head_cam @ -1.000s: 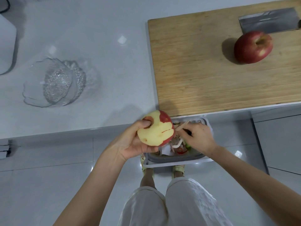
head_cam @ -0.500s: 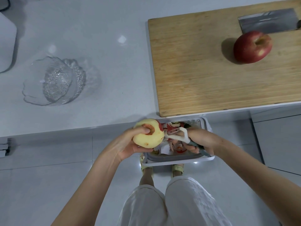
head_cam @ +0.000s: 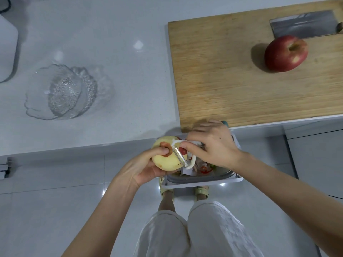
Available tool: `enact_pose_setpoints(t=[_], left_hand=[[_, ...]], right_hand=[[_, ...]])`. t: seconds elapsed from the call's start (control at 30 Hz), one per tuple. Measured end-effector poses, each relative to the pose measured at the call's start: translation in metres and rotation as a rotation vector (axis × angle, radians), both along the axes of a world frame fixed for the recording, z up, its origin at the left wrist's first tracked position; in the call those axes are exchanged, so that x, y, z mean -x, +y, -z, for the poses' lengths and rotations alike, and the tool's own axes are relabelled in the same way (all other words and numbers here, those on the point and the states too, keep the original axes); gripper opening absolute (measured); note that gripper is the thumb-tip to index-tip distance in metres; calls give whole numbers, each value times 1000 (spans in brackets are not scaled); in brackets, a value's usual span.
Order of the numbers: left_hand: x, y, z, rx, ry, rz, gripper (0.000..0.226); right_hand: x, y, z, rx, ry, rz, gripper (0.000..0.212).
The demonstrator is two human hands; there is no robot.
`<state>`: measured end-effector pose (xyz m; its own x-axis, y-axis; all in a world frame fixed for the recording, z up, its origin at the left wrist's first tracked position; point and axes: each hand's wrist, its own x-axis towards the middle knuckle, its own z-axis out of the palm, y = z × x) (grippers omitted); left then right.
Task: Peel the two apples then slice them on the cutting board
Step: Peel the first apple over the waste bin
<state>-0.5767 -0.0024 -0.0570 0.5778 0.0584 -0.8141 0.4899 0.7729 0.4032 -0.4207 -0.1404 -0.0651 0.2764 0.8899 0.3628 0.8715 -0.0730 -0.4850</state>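
Observation:
My left hand (head_cam: 143, 168) grips a mostly peeled yellow apple (head_cam: 165, 160) with a little red skin left near its stem end and right side. My right hand (head_cam: 213, 145) holds a white Y-shaped peeler (head_cam: 183, 154) whose blade lies against the apple's right side. Both hands hover over a grey waste bin (head_cam: 204, 178) below the counter edge. A whole red apple (head_cam: 285, 53) sits at the right of the wooden cutting board (head_cam: 222, 75), just in front of a cleaver blade (head_cam: 304, 24).
A clear glass bowl (head_cam: 61, 91) stands on the white counter (head_cam: 111, 52) to the left. A white appliance (head_cam: 6, 52) sits at the far left edge. The bin holds peels and scraps. My legs and sandals show below, on a tiled floor.
My right hand has come back up from the bin and set the peeler blade on the apple. My left hand has turned the apple, so less red skin shows.

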Motion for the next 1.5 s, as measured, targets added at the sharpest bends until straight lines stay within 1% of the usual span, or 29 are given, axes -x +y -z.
enact_pose_setpoints(t=[0.13,0.2,0.27,0.37,0.43,0.53,0.6,0.67,0.73,0.77,0.83,0.87,0.9,0.97,1.07,1.13,1.2,1.23,1.27,1.33,1.4,1.43,1.47,1.5], left_hand=[[2,-3,-3,38,-25,-1,39],[3,-4,-5,46,-21,21,43],[6,-3,-7,64,-33,38,57],[4,-1,-12,133,-86,24,78],[0,1,-14,165,-103,12,85],[-4,3,-12,178,-90,-14,90],[-2,4,-8,197,-75,-50,88],[1,3,-5,213,-52,-77,89],[0,0,-5,223,-26,-77,88],[0,-2,-6,228,-19,-76,80],[-3,-6,-9,225,-11,-70,56],[-4,-7,-10,218,-7,-63,46],[-5,-7,-10,211,0,-56,41],[-6,-7,-9,211,7,-33,46],[-5,-7,-9,262,-4,8,62],[-6,-6,-11,318,-45,11,67],[-12,-5,-16,347,-108,27,67],[-16,-5,-18,346,-133,32,66],[-18,-4,-20,336,-152,39,64],[-21,-1,-20,299,-159,53,65],[-19,4,-16,244,-127,46,74],[-17,7,-13,208,-106,47,81],[-16,9,-12,163,-82,64,84],[-14,11,-10,112,-59,93,81]], right_hand=[[0,3,-3,-15,73,-38,40],[-1,0,-2,-13,130,-22,42],[-4,-6,3,-6,160,16,40],[-6,-19,20,77,112,77,39],[-3,-26,30,152,168,126,43],[3,-32,27,280,321,212,50],[5,-36,16,316,437,264,46],[9,-33,1,292,465,290,47],[14,-25,-10,206,339,278,43],[17,-20,-14,154,257,261,41],[19,-12,-17,55,147,224,39],[18,-10,-17,23,123,211,40],[17,-9,-15,9,118,201,40],[15,-11,-11,8,165,186,40],[9,-20,0,33,278,202,41],[7,-26,11,101,298,226,38],[10,-31,24,172,321,241,30],[13,-33,29,219,349,258,29],[15,-32,32,289,383,282,32],[16,-29,27,515,487,335,39],[13,-26,19,736,584,355,45],[11,-24,15,804,667,358,47],[10,-23,12,838,805,376,46],[9,-23,9,852,995,405,44]])
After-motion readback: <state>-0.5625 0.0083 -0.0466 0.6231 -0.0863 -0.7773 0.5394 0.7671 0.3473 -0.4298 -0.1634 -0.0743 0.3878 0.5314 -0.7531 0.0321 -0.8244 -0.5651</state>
